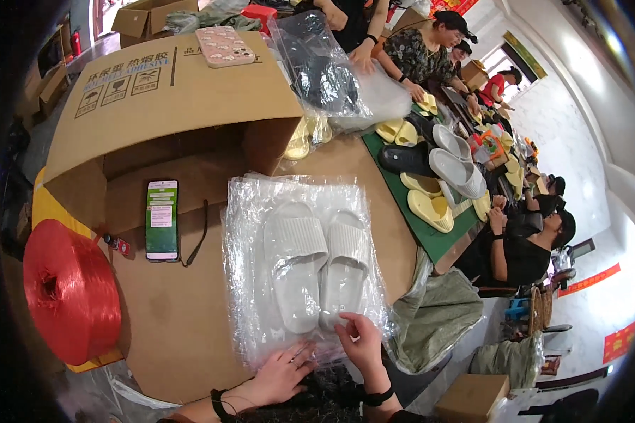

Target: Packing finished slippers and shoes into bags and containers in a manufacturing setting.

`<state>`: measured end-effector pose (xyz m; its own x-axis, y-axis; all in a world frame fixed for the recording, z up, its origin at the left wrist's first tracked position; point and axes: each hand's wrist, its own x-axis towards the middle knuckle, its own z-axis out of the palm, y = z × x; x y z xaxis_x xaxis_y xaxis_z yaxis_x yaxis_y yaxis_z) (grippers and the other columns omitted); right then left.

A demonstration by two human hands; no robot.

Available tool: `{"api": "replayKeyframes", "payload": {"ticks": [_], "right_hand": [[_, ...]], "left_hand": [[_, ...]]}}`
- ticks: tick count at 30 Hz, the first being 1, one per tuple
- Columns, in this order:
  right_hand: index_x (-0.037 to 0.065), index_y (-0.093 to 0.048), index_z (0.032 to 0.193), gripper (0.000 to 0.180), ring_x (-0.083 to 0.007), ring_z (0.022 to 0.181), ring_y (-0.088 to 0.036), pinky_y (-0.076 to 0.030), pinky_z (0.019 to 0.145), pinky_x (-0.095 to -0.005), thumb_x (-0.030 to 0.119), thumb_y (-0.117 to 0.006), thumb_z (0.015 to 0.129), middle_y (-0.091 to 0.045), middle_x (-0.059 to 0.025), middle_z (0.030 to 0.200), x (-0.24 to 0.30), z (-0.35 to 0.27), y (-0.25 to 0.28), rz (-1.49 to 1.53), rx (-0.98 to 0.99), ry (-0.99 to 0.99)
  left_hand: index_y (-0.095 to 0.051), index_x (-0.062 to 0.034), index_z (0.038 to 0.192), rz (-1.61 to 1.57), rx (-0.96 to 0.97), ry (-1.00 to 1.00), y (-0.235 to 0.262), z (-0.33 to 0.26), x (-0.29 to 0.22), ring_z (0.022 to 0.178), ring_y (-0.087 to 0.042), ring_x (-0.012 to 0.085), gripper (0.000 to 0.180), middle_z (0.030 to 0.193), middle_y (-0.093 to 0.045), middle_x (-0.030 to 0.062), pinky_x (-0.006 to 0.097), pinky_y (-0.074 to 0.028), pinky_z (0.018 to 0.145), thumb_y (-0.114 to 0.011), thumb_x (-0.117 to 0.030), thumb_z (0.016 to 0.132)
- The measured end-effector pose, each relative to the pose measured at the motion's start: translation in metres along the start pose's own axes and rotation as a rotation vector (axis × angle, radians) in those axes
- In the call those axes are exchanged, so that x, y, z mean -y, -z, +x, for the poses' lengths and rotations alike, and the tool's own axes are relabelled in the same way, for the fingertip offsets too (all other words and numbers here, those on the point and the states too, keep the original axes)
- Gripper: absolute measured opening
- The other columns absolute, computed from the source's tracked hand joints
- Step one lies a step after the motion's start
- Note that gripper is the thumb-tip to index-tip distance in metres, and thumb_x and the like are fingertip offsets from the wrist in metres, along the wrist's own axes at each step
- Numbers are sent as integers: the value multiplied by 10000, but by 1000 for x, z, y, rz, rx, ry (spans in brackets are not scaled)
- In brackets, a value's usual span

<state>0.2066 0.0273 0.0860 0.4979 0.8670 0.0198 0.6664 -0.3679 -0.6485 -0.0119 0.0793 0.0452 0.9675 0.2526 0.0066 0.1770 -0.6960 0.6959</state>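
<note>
A pair of pale grey slippers (296,275) with ribbed straps lies side by side, heels toward me, within or on a clear plastic bag (250,282). The bag appears to top a stack of similar clear bags. My left hand (286,370) rests with its fingers stretched out flat on the near edge of the plastic. At the heel of the right-hand slipper, my right hand (362,345) has its thumb and forefinger drawn together on the plastic bag; its other fingers are curled.
A phone (162,221) and a red twine roll (70,291) are on the left. Behind stands an open cardboard box (148,99) with a pink-cased phone (225,46) on top. More slippers cover a green board (409,190) at right, with several people beyond.
</note>
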Motion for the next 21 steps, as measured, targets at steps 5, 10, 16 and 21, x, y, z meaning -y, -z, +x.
{"api": "replayKeyframes", "payload": {"ticks": [5,10,16,21], "right_hand": [[91,-676,1029,259,-215,611,-525,-446,563,-332,127,-770,790,-505,-45,656,-11,1,-8,-19,-34,38],[54,-674,1000,240,-137,567,-439,-386,538,-292,94,-762,781,-436,-10,627,-26,-3,-20,9,-128,166],[88,-672,981,196,-215,640,-489,-406,593,-342,144,-731,804,-499,-44,694,-28,-9,-37,98,-255,86],[46,-661,930,160,-218,627,-464,-379,574,-358,89,-723,788,-476,-49,685,-42,-3,-52,87,-341,192]], "left_hand": [[-597,-102,1279,71,31,-19,5,1,-2,1428,-286,321,592,1547,-322,138,442,-327,1086,-754,-329,755],[-565,-139,1325,101,12,-22,-4,-1,-4,1430,-285,347,611,1546,-318,139,473,-355,1058,-738,-369,786],[-596,-124,1250,132,-81,-26,-7,-2,-7,1406,-315,337,567,1518,-357,141,463,-346,1064,-754,-363,761],[-594,-141,1271,152,-98,-30,-6,2,-1,1394,-336,339,558,1520,-369,135,469,-365,1034,-716,-412,799]]}}
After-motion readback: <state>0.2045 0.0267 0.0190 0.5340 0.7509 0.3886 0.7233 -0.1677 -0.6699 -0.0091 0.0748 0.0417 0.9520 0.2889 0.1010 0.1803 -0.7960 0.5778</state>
